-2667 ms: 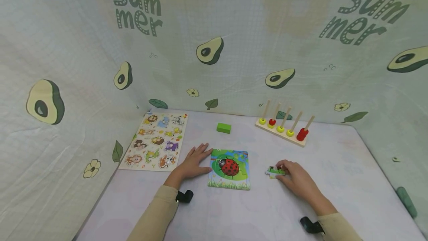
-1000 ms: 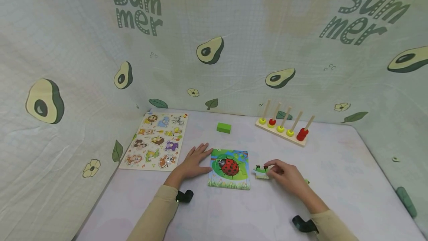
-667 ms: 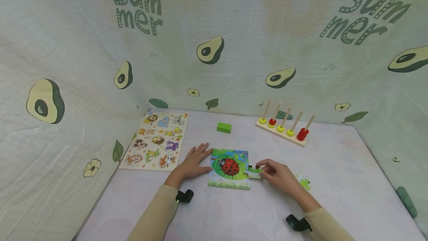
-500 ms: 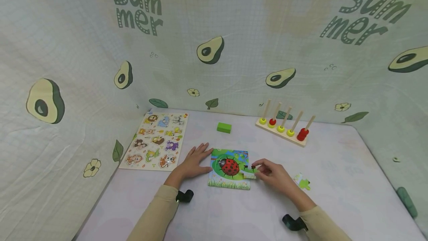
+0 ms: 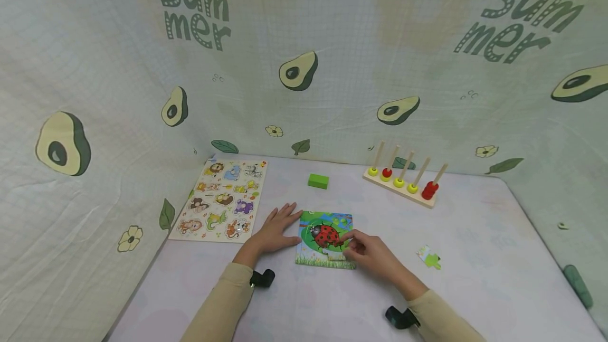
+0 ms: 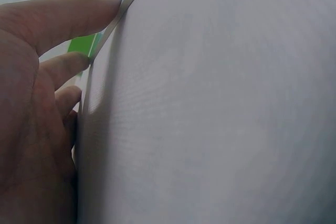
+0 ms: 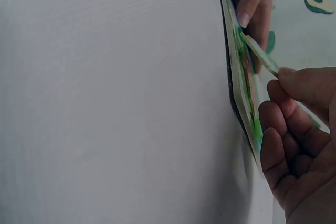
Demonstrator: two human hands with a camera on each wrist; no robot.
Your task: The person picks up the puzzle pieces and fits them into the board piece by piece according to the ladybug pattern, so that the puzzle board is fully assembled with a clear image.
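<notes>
A square ladybug jigsaw puzzle (image 5: 306, 251) lies flat on the table. My left hand (image 5: 273, 232) rests to its left with spread, straight fingers; its thumb and index fingertip touch the puzzle's left edge. With thumb and fingers, my right hand (image 5: 372, 257) pinches a thin puzzle piece (image 5: 335, 255) above the lower right part of the picture. In the right wrist view the puzzle piece (image 7: 261, 56) tilts over the board, its lower end close to the surface. Whether it touches cannot be told. Another green and white puzzle piece (image 5: 430, 258) lies loose farther right.
A wooden animal puzzle board (image 5: 222, 214) lies at the left. Behind the ladybug puzzle sits a green block (image 5: 318, 181). A peg stand (image 5: 398, 188) with red and yellow beads stands at the back right. A printed cloth (image 5: 347, 120) hangs behind and at the sides.
My right hand has carried the pinched puzzle piece leftward from the table at the right to over the ladybug puzzle, uncovering the loose piece. My left hand has stayed in place.
</notes>
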